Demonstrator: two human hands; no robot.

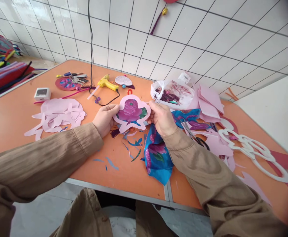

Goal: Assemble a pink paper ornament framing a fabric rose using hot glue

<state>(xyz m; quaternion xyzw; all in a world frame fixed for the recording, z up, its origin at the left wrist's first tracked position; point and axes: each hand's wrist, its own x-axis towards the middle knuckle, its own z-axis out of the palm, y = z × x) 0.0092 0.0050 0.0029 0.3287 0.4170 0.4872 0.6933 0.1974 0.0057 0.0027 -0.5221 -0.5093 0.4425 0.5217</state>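
A pink fish-like or flower-shaped cutout [131, 111] with a purple rose fabric panel in its middle is held up over the table. My left hand [104, 119] pinches its left edge between thumb and fingers. On the opposite edge, my right hand [163, 119] grips it too, the fingertips partly hidden behind it. A blue floral cloth [160, 164] lies below and beside my right hand. Thin blue fabric scraps [135, 142] are scattered under the cutout. Black-handled scissors [195, 136] rest by my right forearm.
Pink offcuts [60, 115] pile up at left, near a small white box [42, 94]. A yellow glue gun [106, 83] with a cord stands behind. A white plastic bag [176, 93], pink sheets [208, 100] and white cut-out shapes [255, 148] occupy the right. A tiled wall [124, 33] backs the table.
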